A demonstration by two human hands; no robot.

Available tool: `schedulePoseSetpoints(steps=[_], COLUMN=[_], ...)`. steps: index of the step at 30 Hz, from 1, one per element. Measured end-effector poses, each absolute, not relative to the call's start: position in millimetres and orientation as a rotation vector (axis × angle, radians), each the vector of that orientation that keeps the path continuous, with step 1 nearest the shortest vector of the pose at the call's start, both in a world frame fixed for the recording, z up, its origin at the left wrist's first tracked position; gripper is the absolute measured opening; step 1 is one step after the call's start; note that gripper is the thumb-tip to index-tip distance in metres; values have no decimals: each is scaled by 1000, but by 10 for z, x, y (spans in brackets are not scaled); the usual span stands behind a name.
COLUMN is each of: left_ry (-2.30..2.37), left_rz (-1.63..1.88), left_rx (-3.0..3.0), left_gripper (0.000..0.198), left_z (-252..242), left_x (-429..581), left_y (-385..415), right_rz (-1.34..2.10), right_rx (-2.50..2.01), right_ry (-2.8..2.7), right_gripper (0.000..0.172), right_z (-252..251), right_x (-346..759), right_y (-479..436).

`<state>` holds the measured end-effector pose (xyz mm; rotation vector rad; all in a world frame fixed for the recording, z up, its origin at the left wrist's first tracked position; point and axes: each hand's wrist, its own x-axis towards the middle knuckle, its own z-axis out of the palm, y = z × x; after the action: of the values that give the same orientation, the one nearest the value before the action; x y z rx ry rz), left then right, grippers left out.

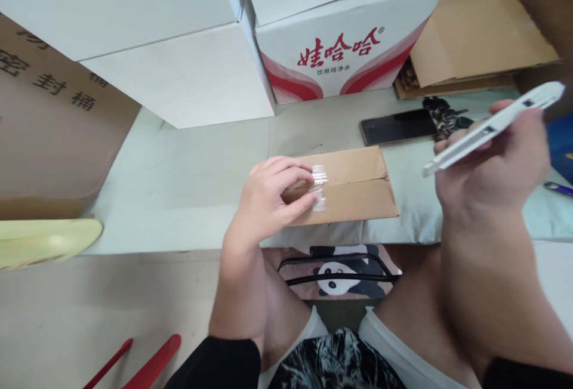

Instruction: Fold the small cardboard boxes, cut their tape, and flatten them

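Observation:
A small brown cardboard box (353, 189) lies on the pale green table (188, 192), flaps closed, with a short strip of clear tape (319, 189) across its seam at the left end. My left hand (268, 198) rests on that end, fingers curled and pressing on the tape. My right hand (492, 168) is raised to the right of the box and is closed around a white pen-like tool (492, 126), whose tip points left towards the box.
Large white cartons (188, 79) and one with red print (344, 49) stand behind. A brown carton (45, 120) is at left, open cardboard (474, 37) at right. A black phone (398, 126) and dark keys (447, 117) lie behind the box. A panda bag (340, 272) sits below.

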<state>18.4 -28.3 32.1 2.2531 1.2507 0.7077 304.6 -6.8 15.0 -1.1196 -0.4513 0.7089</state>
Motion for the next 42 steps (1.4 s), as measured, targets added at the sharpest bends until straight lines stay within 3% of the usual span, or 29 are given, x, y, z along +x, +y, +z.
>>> schedulePoseSetpoints(steps=[6, 11, 15, 20, 24, 42], left_ry=[1267, 1281, 1299, 1299, 1290, 1381], left_rz=[693, 668, 683, 648, 659, 535], left_rx=[2232, 2239, 2275, 2266, 2277, 2284], left_gripper=[12, 19, 27, 29, 30, 22], left_z=[328, 325, 315, 312, 310, 372], left_x=[193, 193, 182, 176, 179, 226], left_y=[-290, -292, -289, -285, -289, -310], right_rz=[994, 1227, 1392, 1086, 1042, 933], right_rx=[-1031, -898, -943, -1094, -1222, -1351], right_ry=[-778, -1002, -1100, -1282, -1362, -1480], right_gripper=[30, 15, 32, 26, 12, 12], right_z=[438, 513, 418, 313, 330, 366], right_x=[2931, 2826, 2742, 2596, 2507, 2399], right_y=[-317, -430, -504, -624, -647, -582])
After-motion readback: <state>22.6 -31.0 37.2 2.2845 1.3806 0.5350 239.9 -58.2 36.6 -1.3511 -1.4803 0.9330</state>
